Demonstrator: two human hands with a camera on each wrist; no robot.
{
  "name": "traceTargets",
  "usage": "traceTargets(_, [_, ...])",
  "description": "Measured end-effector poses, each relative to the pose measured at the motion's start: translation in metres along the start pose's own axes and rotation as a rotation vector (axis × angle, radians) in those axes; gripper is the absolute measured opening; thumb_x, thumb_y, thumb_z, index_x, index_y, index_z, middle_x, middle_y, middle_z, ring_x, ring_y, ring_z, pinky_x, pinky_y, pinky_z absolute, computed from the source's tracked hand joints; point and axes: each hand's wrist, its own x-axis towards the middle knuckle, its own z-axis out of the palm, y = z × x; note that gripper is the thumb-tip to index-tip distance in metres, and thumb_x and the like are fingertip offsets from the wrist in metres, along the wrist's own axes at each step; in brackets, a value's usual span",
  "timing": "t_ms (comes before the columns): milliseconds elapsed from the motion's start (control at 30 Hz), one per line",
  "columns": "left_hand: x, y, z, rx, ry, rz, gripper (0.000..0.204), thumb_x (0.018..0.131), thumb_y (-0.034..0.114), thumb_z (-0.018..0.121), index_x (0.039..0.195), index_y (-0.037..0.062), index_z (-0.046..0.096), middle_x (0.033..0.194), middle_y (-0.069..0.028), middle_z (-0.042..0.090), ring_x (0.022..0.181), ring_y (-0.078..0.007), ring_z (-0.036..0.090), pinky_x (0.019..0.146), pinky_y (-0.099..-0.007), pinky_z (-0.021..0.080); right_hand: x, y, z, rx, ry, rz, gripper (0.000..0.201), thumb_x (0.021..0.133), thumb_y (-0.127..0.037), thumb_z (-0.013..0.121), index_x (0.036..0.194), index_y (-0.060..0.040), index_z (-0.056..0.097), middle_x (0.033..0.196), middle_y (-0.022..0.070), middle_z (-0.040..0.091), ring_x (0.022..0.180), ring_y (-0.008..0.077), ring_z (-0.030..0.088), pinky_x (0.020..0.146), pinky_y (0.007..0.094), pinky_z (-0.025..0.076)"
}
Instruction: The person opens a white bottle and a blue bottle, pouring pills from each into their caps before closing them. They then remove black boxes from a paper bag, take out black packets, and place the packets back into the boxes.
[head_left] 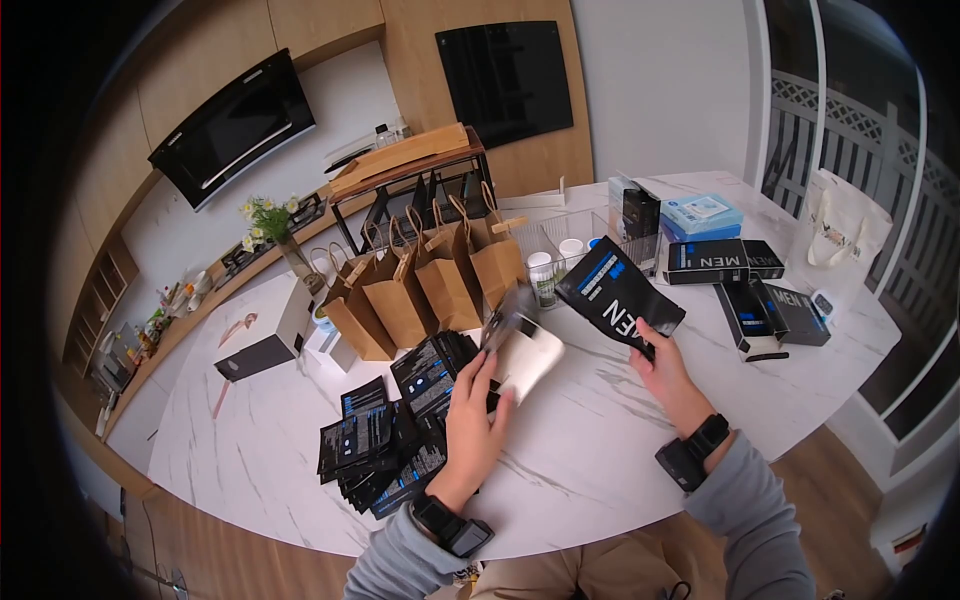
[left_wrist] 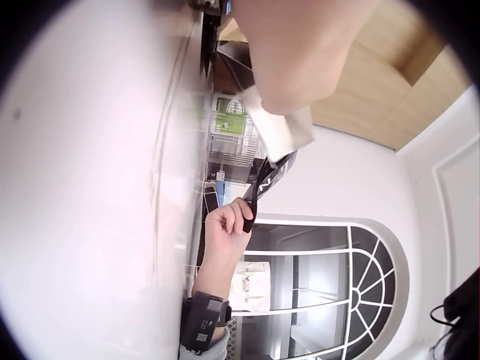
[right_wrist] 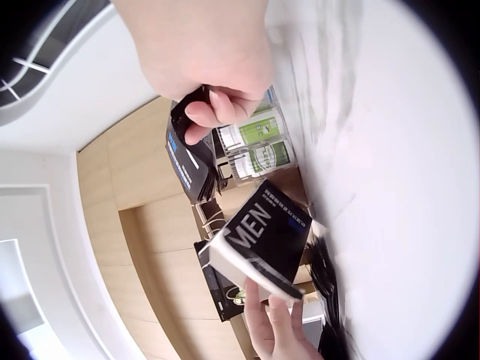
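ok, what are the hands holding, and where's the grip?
Right hand: at least one black MEN pouch, pinched at its near edge. Left hand: a blurred black-and-white MEN pack, by its near edge; pouch or box, can't tell.

A black MEN pack (head_left: 615, 295) tilts in the right hand (head_left: 668, 375). A black-and-white MEN thing (right_wrist: 279, 238) is in the left hand (head_left: 475, 430).

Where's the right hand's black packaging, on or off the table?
Off: the right hand holds the black packaging clear above the tabletop.
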Motion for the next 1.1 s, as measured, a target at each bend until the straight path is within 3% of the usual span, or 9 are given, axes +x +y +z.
traceTargets(100, [-0.001,0.004,-0.005,-0.097,-0.039,-0.245,0.045,0.084,0.014,0.053,0.125,0.0007,0.04,0.108,-0.017,0.054,0.087,-0.0285,0.059,0.072,-0.0363,0.047,0.003,0.0,-0.003,0.025,0.043,-0.003,0.016,0.081,-0.02,0.062,0.082,-0.008,0.051,0.063,0.0026,0.051,0.046,0.0114,0.046,0.039,0.0211,0.033])
traceTargets(133, [-0.002,0.007,-0.004,-0.094,0.031,-0.233,0.033,0.086,0.016,0.05,0.116,0.0024,0.051,0.08,-0.0142,0.061,0.066,-0.0267,0.061,0.059,-0.037,0.047,0.003,0.0,-0.004,0.025,0.043,-0.004,0.016,0.081,-0.02,0.062,0.082,-0.008,0.051,0.063,0.0026,0.051,0.046,0.0114,0.046,0.039,0.0211,0.033])
traceTargets(167, [-0.004,0.001,-0.002,-0.094,0.031,-0.232,0.033,0.086,0.016,0.05,0.116,0.0024,0.051,0.08,-0.0142,0.061,0.066,-0.0267,0.061,0.059,-0.037,0.047,0.003,0.0,-0.004,0.03,0.024,0.0,0.016,0.081,-0.02,0.062,0.082,-0.0082,0.051,0.063,0.0024,0.051,0.046,0.0115,0.047,0.039,0.0211,0.033])
traceTargets(267, [-0.007,-0.008,0.006,-0.105,-0.148,-0.21,0.02,0.085,0.02,0.053,0.081,0.0056,0.066,0.059,-0.0107,0.059,0.054,-0.0242,0.059,0.051,-0.0316,0.045,0.002,0.0,-0.001,0.036,0.039,0.002,0.016,0.081,-0.02,0.062,0.081,-0.0083,0.051,0.061,0.0021,0.051,0.046,0.0115,0.047,0.04,0.0211,0.034])
traceTargets(433, [-0.005,0.008,0.0,-0.185,-0.217,-0.148,0.016,0.081,0.02,0.06,0.076,0.0044,0.061,0.053,-0.0068,0.054,0.045,-0.0198,0.053,0.047,-0.0307,0.043,0.002,0.0,0.0,0.044,0.088,-0.002,0.016,0.082,-0.02,0.061,0.08,-0.0077,0.051,0.059,0.0029,0.05,0.044,0.0112,0.046,0.038,0.0207,0.033])
traceTargets(633, [0.0,0.004,-0.002,-0.032,-0.037,-0.169,0.032,0.064,0.001,0.067,0.093,0.0092,0.058,0.073,-0.0065,0.051,0.069,-0.0215,0.054,0.063,-0.028,0.045,0.002,0.0,-0.001,0.032,0.045,-0.002,0.016,0.083,-0.019,0.06,0.08,-0.007,0.05,0.058,0.0043,0.05,0.04,0.0113,0.043,0.034,0.0196,0.029])
traceTargets(700, [-0.001,-0.002,0.005,-0.054,0.06,-0.02,0.039,0.06,-0.003,0.065,0.096,0.009,0.057,0.085,-0.0086,0.051,0.081,-0.0249,0.052,0.071,-0.0325,0.042,0.003,0.0,-0.003,0.018,0.0,0.015,0.016,0.082,-0.019,0.06,0.08,-0.0071,0.05,0.058,0.0041,0.05,0.041,0.0112,0.044,0.034,0.0195,0.029])
traceTargets(833, [-0.004,-0.016,0.008,-0.054,0.018,0.053,0.028,0.063,-0.002,0.064,0.089,0.0032,0.059,0.08,-0.0095,0.053,0.08,-0.0263,0.052,0.072,-0.0325,0.041,0.002,0.0,-0.001,0.033,0.022,0.019,0.016,0.082,-0.019,0.061,0.081,-0.0071,0.051,0.061,0.0035,0.051,0.044,0.0116,0.046,0.035,0.0198,0.031])
traceTargets(1100, [-0.003,-0.002,0.002,-0.149,-0.299,0.006,0.014,0.071,0.013,0.067,0.074,0.0003,0.061,0.062,-0.0077,0.051,0.062,-0.018,0.052,0.047,-0.0266,0.041,0.004,0.0,-0.005,0.061,0.013,0.062,0.018,0.079,-0.02,0.065,0.085,-0.0088,0.052,0.068,0.0021,0.053,0.05,0.0129,0.049,0.039,0.0208,0.034])
